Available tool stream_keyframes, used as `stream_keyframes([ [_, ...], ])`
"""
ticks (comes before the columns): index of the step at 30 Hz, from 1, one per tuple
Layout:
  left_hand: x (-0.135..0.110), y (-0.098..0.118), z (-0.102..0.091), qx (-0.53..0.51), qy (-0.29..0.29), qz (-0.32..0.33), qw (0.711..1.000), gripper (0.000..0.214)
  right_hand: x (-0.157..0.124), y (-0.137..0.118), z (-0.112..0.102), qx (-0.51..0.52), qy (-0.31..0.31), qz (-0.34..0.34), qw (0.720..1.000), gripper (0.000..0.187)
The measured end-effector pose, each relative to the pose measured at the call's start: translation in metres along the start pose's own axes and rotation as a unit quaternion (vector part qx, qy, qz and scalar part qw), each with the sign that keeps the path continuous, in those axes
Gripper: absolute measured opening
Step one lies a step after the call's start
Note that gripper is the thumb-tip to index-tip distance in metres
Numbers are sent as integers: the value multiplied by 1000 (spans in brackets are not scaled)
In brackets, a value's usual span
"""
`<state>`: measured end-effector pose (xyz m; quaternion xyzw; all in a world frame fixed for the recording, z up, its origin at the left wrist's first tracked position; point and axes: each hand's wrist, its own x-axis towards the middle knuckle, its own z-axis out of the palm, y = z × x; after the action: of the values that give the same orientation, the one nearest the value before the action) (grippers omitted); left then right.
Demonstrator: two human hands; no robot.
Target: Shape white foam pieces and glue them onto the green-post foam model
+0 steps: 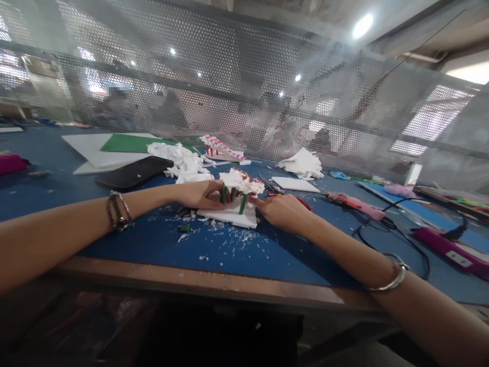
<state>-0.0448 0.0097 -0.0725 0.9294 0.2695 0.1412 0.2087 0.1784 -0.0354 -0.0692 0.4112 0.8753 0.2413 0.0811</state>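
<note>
Nearest me, a bare right forearm [443, 321] wears a shiny silver bangle [397, 280]. On the blue surface [153, 244], a white, red-flecked foam-like model [244, 185] on green legs [242, 205] stands on a thin white board [231, 217] — the left hand [200, 194] has its grip around the left side, apparently holding; the right hand [286, 211] touches the right — whether pinching, I can't tell.

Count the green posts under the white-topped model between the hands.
3 in view: the left post at the left hand, the middle post just right of it, and the right post nearest the right hand. Others may be hidden.
</note>
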Motion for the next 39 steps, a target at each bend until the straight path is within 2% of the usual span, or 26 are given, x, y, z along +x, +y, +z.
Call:
stream_keyframes([
  [5,1,-5,-1,10,-2,-8,1000,24,5,-5,-5,2,-33,23,999,43],
  [13,2,-12,-1,26,-24,-3,999,25,10,-9,-8,31,-43,45,998,38],
  [21,1,-8,-1,39,-8,-3,999,24,2,-1,-5,58,-15,81,995,42],
  [25,0,-6,0,30,12,4,999,22,1,0,-5,68,-24,86,994,46],
  [33,1,-7,0,15,-5,3,1000,24,3,-1,-5,70,-32,58,995,48],
  [39,2,-10,0,38,-13,7,999,26,1,2,-5,96,-16,93,991,44],
])
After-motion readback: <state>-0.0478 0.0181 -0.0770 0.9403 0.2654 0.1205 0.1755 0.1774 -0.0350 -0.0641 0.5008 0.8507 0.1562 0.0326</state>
